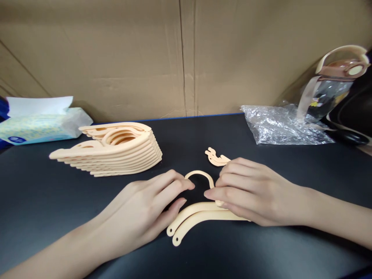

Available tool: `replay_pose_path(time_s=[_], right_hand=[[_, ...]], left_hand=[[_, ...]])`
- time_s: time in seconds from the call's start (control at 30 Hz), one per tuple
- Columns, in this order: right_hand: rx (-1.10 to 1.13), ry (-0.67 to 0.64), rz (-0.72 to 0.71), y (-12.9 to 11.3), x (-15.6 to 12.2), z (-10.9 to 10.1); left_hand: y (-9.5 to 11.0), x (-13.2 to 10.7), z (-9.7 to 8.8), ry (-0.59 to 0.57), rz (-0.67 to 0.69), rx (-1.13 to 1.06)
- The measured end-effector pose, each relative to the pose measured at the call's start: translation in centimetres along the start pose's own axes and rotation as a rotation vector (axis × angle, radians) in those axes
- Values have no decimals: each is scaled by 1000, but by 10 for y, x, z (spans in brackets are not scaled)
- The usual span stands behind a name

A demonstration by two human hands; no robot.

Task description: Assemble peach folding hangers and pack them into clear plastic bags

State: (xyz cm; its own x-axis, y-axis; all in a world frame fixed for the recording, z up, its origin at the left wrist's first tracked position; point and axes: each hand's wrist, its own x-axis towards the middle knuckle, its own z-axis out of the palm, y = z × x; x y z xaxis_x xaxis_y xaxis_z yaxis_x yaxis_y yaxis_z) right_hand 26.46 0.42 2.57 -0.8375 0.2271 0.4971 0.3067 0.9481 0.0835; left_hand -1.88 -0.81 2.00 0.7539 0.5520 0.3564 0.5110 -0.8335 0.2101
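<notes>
My right hand (247,190) is closed, with fingers and thumb pinched on the lower right end of a cream curved hook (200,173), like one from a plastic folding hanger. At the hook's left tip, my left hand (151,205) has its fingertips touching or very close; its thumb is apart from the fingers. Two cream curved hanger arms (200,216), with holes at their left ends, lie side by side on the table below the hook. My right hand covers their right ends. Small cream notched pieces (216,158) lie just beyond my right fingers.
A neat stack of cream hanger parts (128,151) stands at the left on the black table (186,255). Behind it is a tissue pack (46,124). Crumpled clear plastic (279,124) and a drink bottle (331,93) are at the right. Cardboard (130,58) walls the back.
</notes>
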Motion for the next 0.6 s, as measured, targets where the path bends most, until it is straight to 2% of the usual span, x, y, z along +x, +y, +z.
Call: replay_pose_path(time_s=[0.3, 0.6], right_hand=[[57, -10, 62, 1, -1, -3], [130, -7, 124, 7, -4, 1]], left_hand=[[-1, -2, 2, -13, -47, -9], [1, -3, 1, -26, -13, -19]])
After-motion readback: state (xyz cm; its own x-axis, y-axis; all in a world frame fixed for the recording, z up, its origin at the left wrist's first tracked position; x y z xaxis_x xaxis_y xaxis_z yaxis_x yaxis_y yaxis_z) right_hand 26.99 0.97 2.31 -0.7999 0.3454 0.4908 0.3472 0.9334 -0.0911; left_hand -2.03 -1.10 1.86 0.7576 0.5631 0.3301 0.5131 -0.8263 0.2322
